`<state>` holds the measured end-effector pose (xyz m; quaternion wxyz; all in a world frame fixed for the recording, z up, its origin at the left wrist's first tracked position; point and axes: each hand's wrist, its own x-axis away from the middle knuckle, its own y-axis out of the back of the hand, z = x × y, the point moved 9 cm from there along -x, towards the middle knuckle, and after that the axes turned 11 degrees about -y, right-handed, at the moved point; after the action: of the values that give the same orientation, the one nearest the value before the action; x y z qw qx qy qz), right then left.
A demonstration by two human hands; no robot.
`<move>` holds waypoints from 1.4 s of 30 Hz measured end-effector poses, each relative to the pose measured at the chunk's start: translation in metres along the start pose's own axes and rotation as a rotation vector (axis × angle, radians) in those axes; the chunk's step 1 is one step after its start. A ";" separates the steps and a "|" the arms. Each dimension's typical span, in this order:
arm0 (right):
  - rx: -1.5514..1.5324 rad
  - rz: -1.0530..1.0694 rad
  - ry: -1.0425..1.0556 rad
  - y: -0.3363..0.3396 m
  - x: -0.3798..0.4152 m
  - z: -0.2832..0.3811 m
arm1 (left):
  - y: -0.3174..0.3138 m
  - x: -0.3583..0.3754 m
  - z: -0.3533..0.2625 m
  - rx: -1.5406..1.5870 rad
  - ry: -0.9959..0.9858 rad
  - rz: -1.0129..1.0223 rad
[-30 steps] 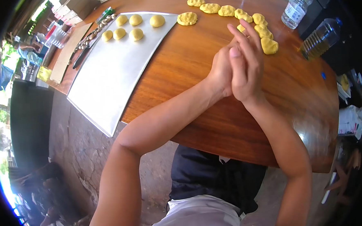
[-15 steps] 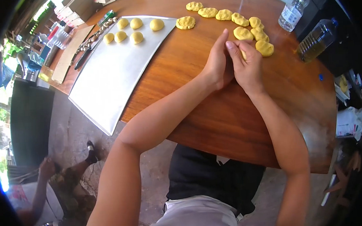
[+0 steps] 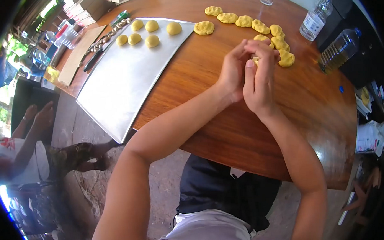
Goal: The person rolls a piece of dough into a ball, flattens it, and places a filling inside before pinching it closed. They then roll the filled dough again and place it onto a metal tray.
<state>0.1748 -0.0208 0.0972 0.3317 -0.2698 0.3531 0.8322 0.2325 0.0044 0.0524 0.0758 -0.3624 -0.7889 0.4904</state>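
Nearest, left hand (image 3: 232,72) and right hand (image 3: 259,79) pressed together above wooden table (image 3: 227,122), fingers curled shut around small yellow dough piece (image 3: 255,60); dough mostly hidden between palms, so orientation and long axis unreadable. Just beyond hands, curved row of rough dough lumps (image 3: 261,27) on table. Left of hands, metal baking sheet (image 3: 124,75), six rounded dough balls (image 3: 146,32) at its far end. Right of lumps, oil bottle (image 3: 339,47) and water bottle (image 3: 315,19). Beyond sheet, knife (image 3: 94,59). Another person (image 3: 24,142) sits left of table.

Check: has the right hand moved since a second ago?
Yes. The right hand has curled closed against the left hand, its fingers now below the dough row.
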 end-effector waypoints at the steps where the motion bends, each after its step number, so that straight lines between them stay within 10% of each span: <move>1: 0.028 -0.051 0.036 0.000 -0.003 0.004 | -0.003 0.001 0.000 -0.005 -0.006 -0.001; 3: 0.093 -0.169 0.350 0.011 -0.011 0.023 | 0.006 0.006 -0.005 -0.242 -0.037 -0.142; 15: 0.343 -0.089 0.183 -0.001 -0.009 -0.008 | 0.014 -0.002 -0.028 -0.710 -0.225 -0.085; 23: -0.451 0.272 -0.005 -0.014 -0.007 -0.028 | 0.020 -0.001 -0.011 -0.714 -0.052 -0.158; 25: -0.894 0.418 -0.350 -0.025 0.000 -0.051 | 0.019 0.001 -0.017 -0.658 -0.026 -0.160; 37: -0.082 -0.082 0.231 0.021 0.003 0.013 | 0.019 -0.011 -0.022 -0.475 -0.234 -0.019; 42: 0.095 -0.003 0.315 0.017 0.007 0.035 | 0.013 0.012 0.004 -0.235 0.007 -0.105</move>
<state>0.1500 -0.0005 0.1207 0.2859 -0.3815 0.4393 0.7614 0.2278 0.0125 0.0367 0.0610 -0.3286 -0.8587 0.3886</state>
